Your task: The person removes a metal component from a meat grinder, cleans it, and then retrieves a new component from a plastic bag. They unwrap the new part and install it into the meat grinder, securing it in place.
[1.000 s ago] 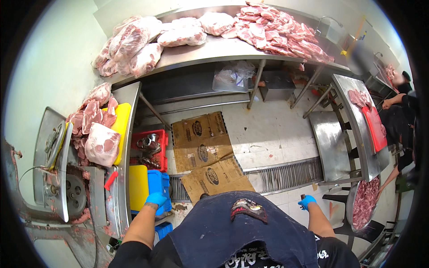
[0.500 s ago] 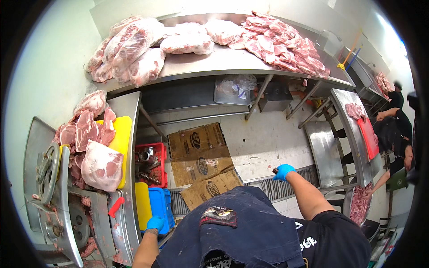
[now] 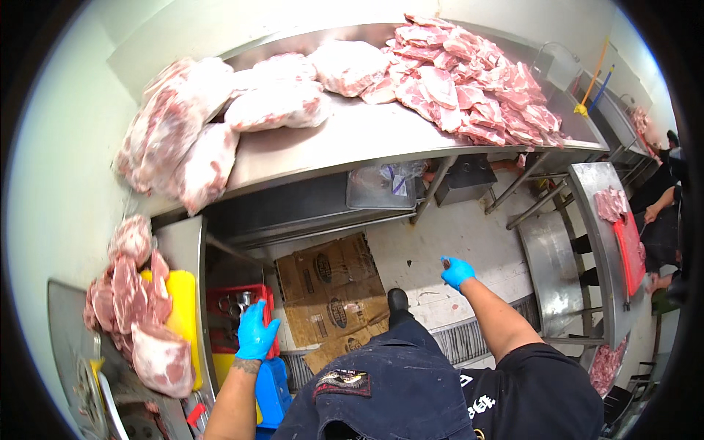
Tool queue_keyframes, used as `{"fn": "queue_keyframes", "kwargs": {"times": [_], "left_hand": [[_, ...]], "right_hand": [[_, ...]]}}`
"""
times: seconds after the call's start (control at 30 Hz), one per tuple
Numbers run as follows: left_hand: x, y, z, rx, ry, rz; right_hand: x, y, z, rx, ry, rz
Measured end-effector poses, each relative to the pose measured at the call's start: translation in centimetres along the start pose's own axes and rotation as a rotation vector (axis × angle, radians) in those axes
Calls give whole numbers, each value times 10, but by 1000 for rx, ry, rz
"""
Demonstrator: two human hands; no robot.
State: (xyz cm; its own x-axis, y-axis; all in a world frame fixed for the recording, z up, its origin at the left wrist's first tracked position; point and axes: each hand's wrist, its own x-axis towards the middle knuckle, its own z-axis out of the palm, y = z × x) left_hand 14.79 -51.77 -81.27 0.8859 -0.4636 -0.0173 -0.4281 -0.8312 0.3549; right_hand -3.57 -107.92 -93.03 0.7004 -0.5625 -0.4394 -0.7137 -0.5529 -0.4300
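Observation:
My left hand point(image 3: 257, 331), in a blue glove, is held out with its fingers apart and nothing in it. It is over the near edge of a red crate point(image 3: 268, 295) containing shiny metal parts point(image 3: 240, 301), beside a blue crate point(image 3: 273, 389). Ahead and to the right, my blue-gloved right hand point(image 3: 458, 273) is closed around something small and dark brown point(image 3: 445, 264). Only its end shows, so its kind is unclear. Nothing else touches this hand, which is above the floor.
A long steel table point(image 3: 345, 136) ahead bears large meat cuts point(image 3: 279, 103) and piled meat slices point(image 3: 469, 88). At left, more meat point(image 3: 160, 359) sits by a yellow cutting board point(image 3: 185, 308) and a saw-like machine point(image 3: 77, 367). Cardboard point(image 3: 330, 282) covers some floor. Co-workers point(image 3: 656, 220) stand at right.
My left hand has moved forward from the blue crate to the red crate, its fingers spreading. The view has shifted toward the long table, and my foot now shows. My right hand keeps its grip.

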Motion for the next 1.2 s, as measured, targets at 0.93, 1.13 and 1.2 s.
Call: {"fn": "queue_keyframes", "kwargs": {"times": [0.93, 1.13, 1.2], "left_hand": [[461, 216, 16, 357, -287, 519], [459, 206, 16, 247, -215, 581], [457, 204, 17, 230, -205, 599]], "right_hand": [[457, -64, 14, -430, 101, -131], [434, -72, 1, -454, 82, -152], [428, -83, -5, -464, 81, -177]]}}
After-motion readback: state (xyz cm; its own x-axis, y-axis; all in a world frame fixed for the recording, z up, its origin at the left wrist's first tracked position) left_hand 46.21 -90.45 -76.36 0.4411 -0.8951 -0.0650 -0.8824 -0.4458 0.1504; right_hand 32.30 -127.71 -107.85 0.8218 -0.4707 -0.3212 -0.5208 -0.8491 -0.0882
